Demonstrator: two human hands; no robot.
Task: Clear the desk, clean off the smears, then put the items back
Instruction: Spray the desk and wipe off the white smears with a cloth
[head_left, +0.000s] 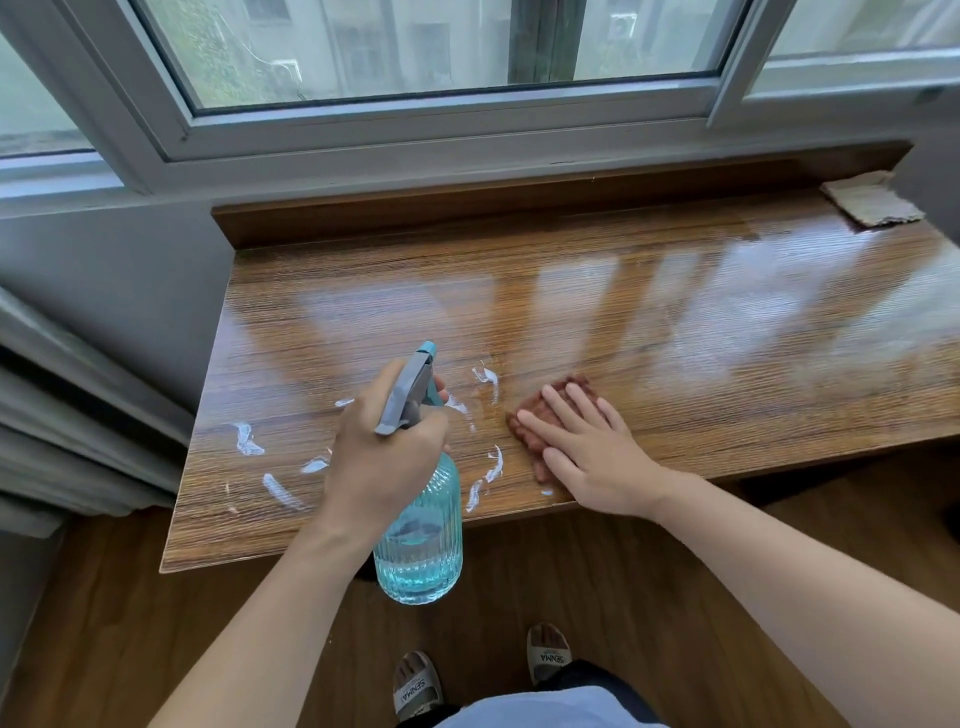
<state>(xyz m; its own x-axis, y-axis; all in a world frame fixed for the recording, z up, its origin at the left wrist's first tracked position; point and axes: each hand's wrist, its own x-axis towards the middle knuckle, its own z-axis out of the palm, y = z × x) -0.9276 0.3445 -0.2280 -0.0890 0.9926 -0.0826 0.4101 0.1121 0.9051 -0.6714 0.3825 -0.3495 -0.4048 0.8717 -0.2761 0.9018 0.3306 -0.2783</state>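
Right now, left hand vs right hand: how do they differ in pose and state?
The left hand is curled round the neck of the spray bottle, holding it up over the desk's near edge; the right hand lies flat, fingers straight, pressing the reddish cloth onto the desk. The left hand is above the white smears; the right is beside them. Both are bare.

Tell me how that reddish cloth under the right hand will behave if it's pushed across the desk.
The reddish cloth looks soft and crumpled, so it will probably bunch rather than slide stiffly. The right hand lies flat on it, which should keep it spread. The glossy desk likely lets it glide easily toward the white smears.
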